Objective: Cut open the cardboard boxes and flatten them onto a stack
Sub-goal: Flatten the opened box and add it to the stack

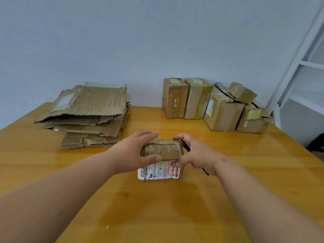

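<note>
A small taped cardboard box (162,151) with a white shipping label on its near face stands on the wooden table (157,207) in the middle. My left hand (135,151) grips its left side, thumb in front and fingers over the top. My right hand (194,155) holds the box's right side and also has a dark, thin cutter (186,147) in its fingers; the blade is hidden. A stack of flattened cardboard (87,113) lies at the back left. Several sealed boxes (213,106) stand at the back right against the wall.
The table's right edge runs diagonally past the sealed boxes. A white metal shelf frame (301,67) stands to the right. A dark object (317,142) sits on the floor beside the table.
</note>
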